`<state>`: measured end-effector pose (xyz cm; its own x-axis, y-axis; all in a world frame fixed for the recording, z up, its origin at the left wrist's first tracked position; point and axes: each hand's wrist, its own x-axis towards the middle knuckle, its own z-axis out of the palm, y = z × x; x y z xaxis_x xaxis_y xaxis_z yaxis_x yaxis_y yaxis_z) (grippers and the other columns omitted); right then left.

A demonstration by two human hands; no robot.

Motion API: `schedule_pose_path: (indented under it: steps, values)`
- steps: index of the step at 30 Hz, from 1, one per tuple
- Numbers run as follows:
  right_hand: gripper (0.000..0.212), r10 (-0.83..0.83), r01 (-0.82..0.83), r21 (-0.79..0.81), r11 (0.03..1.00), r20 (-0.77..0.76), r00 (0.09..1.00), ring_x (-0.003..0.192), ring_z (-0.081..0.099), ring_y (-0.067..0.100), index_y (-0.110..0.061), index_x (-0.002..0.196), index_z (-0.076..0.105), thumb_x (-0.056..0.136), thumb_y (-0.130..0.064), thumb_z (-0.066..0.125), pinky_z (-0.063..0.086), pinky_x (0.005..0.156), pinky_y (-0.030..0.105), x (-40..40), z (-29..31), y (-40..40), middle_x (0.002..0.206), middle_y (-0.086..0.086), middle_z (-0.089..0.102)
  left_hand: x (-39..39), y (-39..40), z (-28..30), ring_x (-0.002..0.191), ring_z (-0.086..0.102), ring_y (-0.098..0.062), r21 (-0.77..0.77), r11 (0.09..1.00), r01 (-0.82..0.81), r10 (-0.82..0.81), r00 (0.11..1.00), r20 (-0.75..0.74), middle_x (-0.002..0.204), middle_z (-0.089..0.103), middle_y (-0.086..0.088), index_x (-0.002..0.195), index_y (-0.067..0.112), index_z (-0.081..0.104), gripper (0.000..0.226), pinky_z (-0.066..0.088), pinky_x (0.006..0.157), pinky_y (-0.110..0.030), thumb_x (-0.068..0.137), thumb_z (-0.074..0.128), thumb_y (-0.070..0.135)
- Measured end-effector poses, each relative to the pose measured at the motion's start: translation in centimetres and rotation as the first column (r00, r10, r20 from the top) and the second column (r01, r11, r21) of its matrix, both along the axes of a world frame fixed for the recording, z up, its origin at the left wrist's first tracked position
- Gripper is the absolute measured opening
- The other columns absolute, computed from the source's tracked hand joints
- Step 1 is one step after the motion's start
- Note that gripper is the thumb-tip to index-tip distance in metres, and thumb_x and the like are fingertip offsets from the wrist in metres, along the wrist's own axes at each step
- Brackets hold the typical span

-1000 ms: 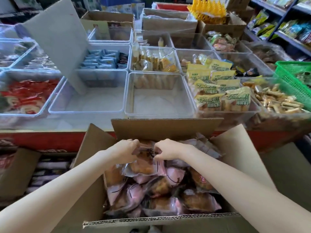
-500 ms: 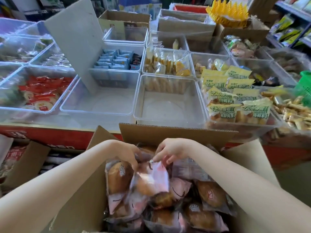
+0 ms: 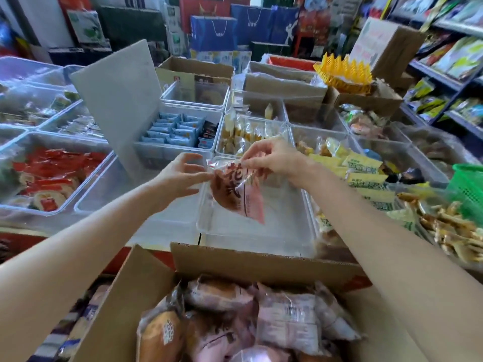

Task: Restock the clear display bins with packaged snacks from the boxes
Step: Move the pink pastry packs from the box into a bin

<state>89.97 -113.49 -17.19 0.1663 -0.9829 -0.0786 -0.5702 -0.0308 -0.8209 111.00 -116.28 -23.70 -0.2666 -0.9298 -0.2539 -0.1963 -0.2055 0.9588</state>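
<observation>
At far left, a clear bin [image 3: 56, 176] holds red-wrapped snacks, its near rim at the table's front edge. Just right of it an empty clear bin [image 3: 104, 194] shows bare floor, partly covered by the left forearm. A grey cardboard sheet [image 3: 122, 100] stands tilted in that bin's far end, leaning back over the bin of blue packets [image 3: 175, 131] behind it.

The left hand [image 3: 180, 178] hovers over the boundary between the two empty bins, fingers spread and relaxed, holding nothing; its fingertips reach toward the packet, and whether they touch it cannot be told.

The packaged bread snack [image 3: 235, 194], pink and clear with a brown bun inside, hangs above the middle empty bin [image 3: 256, 231], apart from its floor. The right hand [image 3: 274, 159] pinches the packet's top edge between thumb and fingers, so the packet dangles tilted. This bin is unoccupied wall to wall, its near rim just behind the carton's raised far flap.

In the near foreground the open cardboard carton [image 3: 261, 259] holds many similar bread packets [image 3: 261, 317], heaped to about flap height.

Right of the middle bin, a bin of yellow-labelled packets [image 3: 363, 173] is filled above its rim, close beside the right forearm. Further right lie loose brown stick snacks [image 3: 449, 228] and a green plastic basket [image 3: 467, 189] at the frame edge.
</observation>
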Motion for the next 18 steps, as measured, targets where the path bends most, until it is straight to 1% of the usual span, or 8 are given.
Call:
schedule_pose_path:
  steps: [2,4,6,8,10,12,14,18]
  values:
    - [0.005,-0.014,0.015,-0.020,1.000,0.040,0.999,0.063,0.055,0.005,-0.004,0.089,0.067,0.083,-0.004,0.067,0.048,0.053,0.012,-0.1,-1.2,-1.9,0.077,0.001,0.058,-0.3,-1.8,-0.7,0.111,0.054,-0.018,0.037,0.999,0.003,-0.001,0.999,-0.053,0.125,0.053,-0.004,0.135,0.026,0.036,0.067,0.048,0.078,-0.029,0.079,0.071,0.016]
    - [0.006,-0.056,0.056,-0.011,0.998,0.006,0.998,0.069,0.061,0.012,-0.006,0.081,0.065,0.084,-0.001,0.065,0.056,0.060,0.019,-0.4,-3.1,-4.2,0.086,0.007,0.061,-0.4,-3.7,-2.2,0.109,0.056,-0.020,0.005,1.000,-0.008,0.008,1.000,0.019,0.124,0.053,-0.005,0.133,0.023,0.039,0.064,0.050,0.081,-0.032,0.079,0.072,0.013]
    - [0.017,-0.139,0.141,0.015,0.990,-0.111,0.984,0.068,0.065,0.016,-0.008,0.072,0.061,0.084,0.004,0.064,0.060,0.064,0.026,-1.0,-5.8,-6.5,0.092,0.015,0.065,-0.7,-5.3,-3.7,0.103,0.060,-0.023,-0.127,0.991,-0.039,0.062,0.982,0.180,0.115,0.060,-0.008,0.121,0.015,0.050,0.044,0.050,0.085,-0.034,0.081,0.068,0.008]
    - [0.026,-0.208,0.220,0.034,0.975,-0.219,0.953,0.064,0.066,0.019,-0.011,0.065,0.059,0.083,0.008,0.063,0.060,0.069,0.033,-1.6,-9.2,-8.5,0.090,0.021,0.069,-1.0,-6.6,-5.3,0.099,0.063,-0.025,-0.268,0.963,-0.019,0.116,0.928,0.354,0.104,0.067,-0.009,0.107,0.011,0.061,0.025,0.050,0.090,-0.032,0.083,0.063,0.004]
    - [0.029,-0.199,0.223,0.018,0.975,-0.386,0.900,0.075,0.069,0.026,-0.015,0.063,0.058,0.080,0.008,0.062,0.057,0.079,0.037,-2.3,-12.5,-10.5,0.091,0.018,0.071,-1.2,-7.9,-6.7,0.100,0.063,-0.023,-0.338,0.938,0.074,0.112,0.860,0.498,0.104,0.069,-0.008,0.103,0.010,0.067,0.022,0.048,0.091,-0.029,0.083,0.058,0.004]
    - [0.023,-0.151,0.187,0.016,0.982,-0.523,0.839,0.089,0.067,0.027,-0.016,0.068,0.059,0.079,0.004,0.061,0.053,0.085,0.036,-2.7,-15.4,-12.4,0.094,0.014,0.070,-1.5,-9.3,-7.9,0.108,0.059,-0.024,-0.358,0.904,0.233,0.052,0.772,0.633,0.112,0.066,-0.006,0.109,0.012,0.066,0.029,0.045,0.094,-0.029,0.084,0.053,0.006]
    - [0.017,-0.104,0.149,0.040,0.988,-0.541,0.835,0.092,0.065,0.026,-0.015,0.074,0.061,0.082,0.000,0.062,0.050,0.083,0.031,-2.8,-17.8,-14.3,0.093,0.009,0.067,-1.9,-10.3,-9.1,0.113,0.054,-0.026,-0.347,0.861,0.372,-0.002,0.685,0.728,0.119,0.063,-0.007,0.115,0.014,0.063,0.031,0.040,0.094,-0.029,0.086,0.051,0.008]
    - [0.009,-0.087,0.117,0.027,0.993,-0.500,0.862,0.087,0.055,0.021,-0.012,0.082,0.064,0.083,-0.003,0.063,0.037,0.066,0.022,-2.3,-20.3,-17.6,0.087,0.004,0.057,-2.0,-11.4,-11.3,0.115,0.051,-0.026,-0.257,0.789,0.557,-0.091,0.521,0.849,0.119,0.062,-0.008,0.119,0.018,0.060,0.032,0.038,0.093,-0.029,0.090,0.046,0.012]
